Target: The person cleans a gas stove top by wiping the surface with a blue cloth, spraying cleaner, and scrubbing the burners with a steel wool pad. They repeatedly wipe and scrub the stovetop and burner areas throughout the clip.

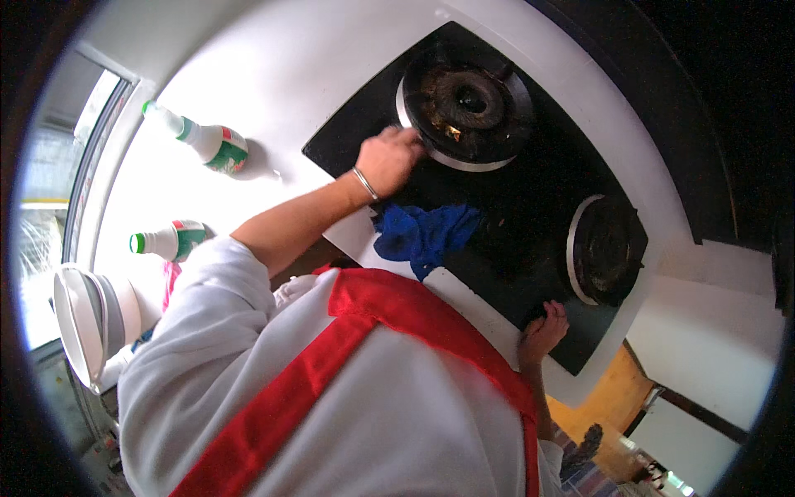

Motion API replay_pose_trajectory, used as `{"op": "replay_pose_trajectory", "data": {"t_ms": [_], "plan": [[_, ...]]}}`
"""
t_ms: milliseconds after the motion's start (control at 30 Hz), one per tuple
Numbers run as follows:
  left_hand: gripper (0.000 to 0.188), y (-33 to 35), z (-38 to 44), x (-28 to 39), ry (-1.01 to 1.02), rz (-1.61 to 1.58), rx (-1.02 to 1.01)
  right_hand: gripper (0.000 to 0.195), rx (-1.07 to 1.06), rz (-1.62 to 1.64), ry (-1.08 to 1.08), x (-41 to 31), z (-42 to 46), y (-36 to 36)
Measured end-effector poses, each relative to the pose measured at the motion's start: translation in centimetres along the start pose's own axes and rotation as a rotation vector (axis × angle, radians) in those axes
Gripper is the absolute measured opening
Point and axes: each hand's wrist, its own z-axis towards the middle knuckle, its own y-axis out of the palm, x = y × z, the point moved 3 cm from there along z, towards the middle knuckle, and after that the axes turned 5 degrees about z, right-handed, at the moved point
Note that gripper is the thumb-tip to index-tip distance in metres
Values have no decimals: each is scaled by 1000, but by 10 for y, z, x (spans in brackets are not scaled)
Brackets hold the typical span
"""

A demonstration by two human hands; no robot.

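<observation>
My left hand (392, 160), a metal bangle at its wrist, is at the near left rim of the larger gas burner (469, 102). Its fingers are curled and slightly blurred; whether they grip anything is unclear. Below it a crumpled blue cloth (428, 231) lies over the front edge of the black glass cooktop (497, 186). On the cooktop's near right edge rests my right hand (545, 329), fingers a little apart and holding nothing, close to the second burner (608, 250). Both burners look stained and dark, with light metal rims.
Two spray-type bottles with green and white labels, one farther back (214, 144) and one nearer (180, 239), are on the white counter (279, 93) at left. A white bucket (93, 323) stands by the window (68, 168). Orange flooring or furniture (615, 385) shows lower right.
</observation>
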Motion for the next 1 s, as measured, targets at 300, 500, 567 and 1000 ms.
{"op": "replay_pose_trajectory", "data": {"t_ms": [300, 500, 567, 1000], "plan": [[11, -3, -13, 11, 97, -34, 37, 30, -10, -52, 25, -10, -1, 1], [9, 10, 32, -67, -201, 64, 60, 33, -101, -99, 30, 7, -9, 7], [12, 26, 64, -90, -179, 75, 38, 34, -10, -41, -18, 5, -7, 9], [17, 113, 283, -122, 555, -786, -271, 23, -166, -25, 208, 8, -5, 10]]}}
